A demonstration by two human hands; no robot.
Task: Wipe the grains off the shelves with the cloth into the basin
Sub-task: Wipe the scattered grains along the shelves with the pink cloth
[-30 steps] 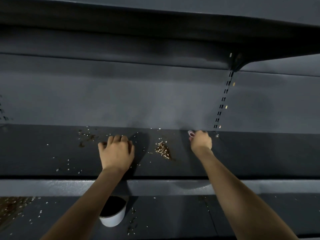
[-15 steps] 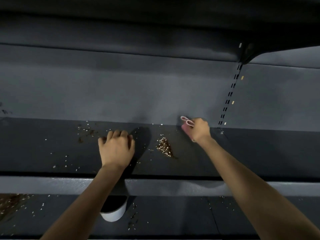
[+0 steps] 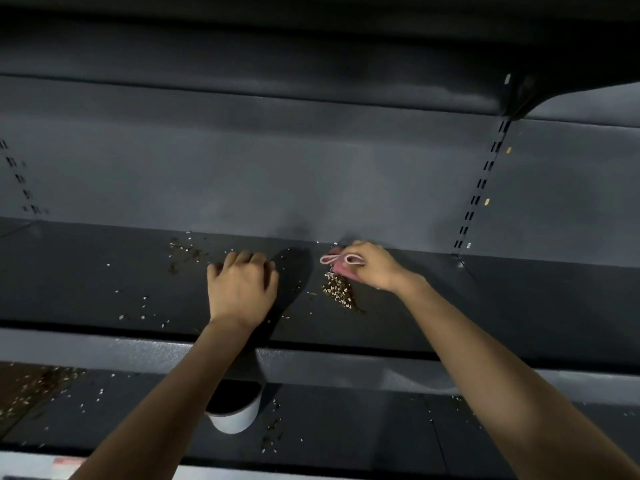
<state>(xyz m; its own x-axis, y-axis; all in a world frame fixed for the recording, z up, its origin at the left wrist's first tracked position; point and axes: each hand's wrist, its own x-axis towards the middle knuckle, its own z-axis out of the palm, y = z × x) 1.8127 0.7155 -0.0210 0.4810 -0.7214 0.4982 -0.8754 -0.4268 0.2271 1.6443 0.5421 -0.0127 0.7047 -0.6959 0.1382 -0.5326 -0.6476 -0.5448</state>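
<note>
Both forearms reach in from the near edge over the lower shelf [image 3: 346, 424], where a white basin [image 3: 235, 415] stands just under the left forearm, partly hidden by it; its inside is dark and what it holds cannot be told. Loose grains lie around the basin on that shelf, with a thicker brown spill [image 3: 31, 386] at the near left. Farther in, on the middle shelf [image 3: 519, 299], the left hand [image 3: 242, 289] rests palm down with its fingers bent at the knuckles, holding nothing. Right of it, the right hand [image 3: 372, 265] grips a bunched pink cloth [image 3: 341, 263], whose white-edged fold sticks out to the left of the fingers. The cloth sits at the far end of a small heap of grains [image 3: 339, 292], touching or just above it; which one cannot be told. That heap lies between the two hands, nearer the right one. More scattered grains [image 3: 183, 251] speckle the shelf to the left of the left hand and toward the back wall [image 3: 242, 174], which rises grey behind both hands.
</note>
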